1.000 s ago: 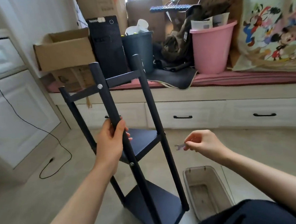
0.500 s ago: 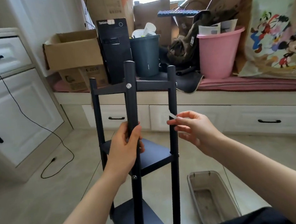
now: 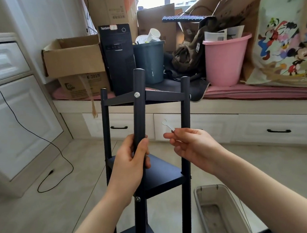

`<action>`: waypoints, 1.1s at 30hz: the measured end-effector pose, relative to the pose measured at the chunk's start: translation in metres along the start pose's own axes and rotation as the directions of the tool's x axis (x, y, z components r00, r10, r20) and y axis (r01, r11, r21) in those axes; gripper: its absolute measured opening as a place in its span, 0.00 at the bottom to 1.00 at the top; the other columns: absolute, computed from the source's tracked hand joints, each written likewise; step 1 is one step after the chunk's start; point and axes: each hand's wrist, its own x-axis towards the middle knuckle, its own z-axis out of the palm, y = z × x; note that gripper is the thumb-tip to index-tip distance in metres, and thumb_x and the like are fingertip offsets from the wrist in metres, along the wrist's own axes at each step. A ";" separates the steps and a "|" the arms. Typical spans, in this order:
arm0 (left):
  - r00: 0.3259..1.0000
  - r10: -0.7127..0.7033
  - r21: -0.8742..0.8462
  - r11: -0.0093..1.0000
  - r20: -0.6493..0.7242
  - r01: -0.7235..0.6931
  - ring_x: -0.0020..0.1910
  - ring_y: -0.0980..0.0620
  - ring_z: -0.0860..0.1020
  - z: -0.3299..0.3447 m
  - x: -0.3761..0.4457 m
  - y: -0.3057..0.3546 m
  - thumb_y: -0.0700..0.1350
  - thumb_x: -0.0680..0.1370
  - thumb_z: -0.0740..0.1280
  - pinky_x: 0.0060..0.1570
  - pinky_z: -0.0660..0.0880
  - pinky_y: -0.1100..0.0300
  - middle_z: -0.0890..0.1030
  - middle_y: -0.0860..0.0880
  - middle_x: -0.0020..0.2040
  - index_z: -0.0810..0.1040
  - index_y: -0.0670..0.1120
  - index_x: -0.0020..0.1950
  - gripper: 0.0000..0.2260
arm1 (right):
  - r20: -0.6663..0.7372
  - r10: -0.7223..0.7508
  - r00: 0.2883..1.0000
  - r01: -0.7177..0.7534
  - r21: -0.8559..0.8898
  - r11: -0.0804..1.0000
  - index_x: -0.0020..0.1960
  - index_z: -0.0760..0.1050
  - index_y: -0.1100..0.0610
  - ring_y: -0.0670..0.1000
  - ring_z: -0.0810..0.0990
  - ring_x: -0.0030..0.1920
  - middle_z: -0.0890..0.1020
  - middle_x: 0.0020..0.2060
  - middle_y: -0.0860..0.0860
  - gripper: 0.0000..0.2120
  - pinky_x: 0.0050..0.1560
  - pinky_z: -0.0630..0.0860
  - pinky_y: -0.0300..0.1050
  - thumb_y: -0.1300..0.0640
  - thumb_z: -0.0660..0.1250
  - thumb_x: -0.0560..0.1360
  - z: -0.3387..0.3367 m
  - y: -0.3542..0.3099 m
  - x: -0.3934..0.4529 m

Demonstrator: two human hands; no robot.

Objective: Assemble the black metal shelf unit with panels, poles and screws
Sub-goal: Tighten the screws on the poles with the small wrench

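The shelf unit (image 3: 148,153) stands upright, left hand (image 3: 132,163) clenched round its front pole (image 3: 139,106). Right hand (image 3: 191,144) pinches what looks like a small flat spanner (image 3: 167,125). Tightening seems underway; next, seat it on the screw (image 3: 136,94) above the grip

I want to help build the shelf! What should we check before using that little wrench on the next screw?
1. Shelf unit steady: ok, the left hand grips the front pole.
2. Wrench ready: ok, the right hand pinches it, open end up.
3. Wrench on a screw: not ok, it is in the air between the poles.
4. Top screw in place: ok, its head shows on the front pole.
5. Lower screw in place: ok, visible below the left hand.
6. Screws fully tight: cannot tell.
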 end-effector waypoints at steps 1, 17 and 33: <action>1.000 -0.004 0.005 1.000 -0.005 0.004 0.31 0.55 0.74 -0.001 0.001 0.000 0.51 0.82 0.63 0.35 0.73 0.65 0.76 0.53 0.36 0.79 0.59 0.47 0.07 | 0.018 0.013 1.000 -0.013 -0.006 1.000 0.54 0.76 0.67 0.48 0.83 0.37 0.86 0.48 0.60 0.06 0.36 0.78 0.39 0.63 0.64 0.81 0.002 0.001 0.000; 0.998 -0.065 0.140 0.988 -0.014 0.066 0.30 0.53 0.79 -0.019 0.022 0.006 0.51 0.82 0.64 0.33 0.75 0.67 0.78 0.49 0.32 0.76 0.44 0.47 0.12 | -0.020 -0.030 0.999 0.025 -0.241 0.970 0.47 0.85 0.61 0.46 0.72 0.31 0.76 0.32 0.49 0.09 0.31 0.71 0.38 0.58 0.68 0.79 0.051 -0.014 0.037; 0.995 -0.100 0.223 0.969 -0.030 0.104 0.34 0.54 0.78 -0.027 0.023 0.008 0.55 0.83 0.62 0.41 0.74 0.58 0.79 0.50 0.32 0.77 0.47 0.47 0.13 | 0.029 -0.412 0.911 0.347 -0.597 0.723 0.51 0.73 0.53 0.39 0.75 0.27 0.86 0.38 0.42 0.03 0.28 0.70 0.27 0.57 0.62 0.82 0.077 -0.012 0.040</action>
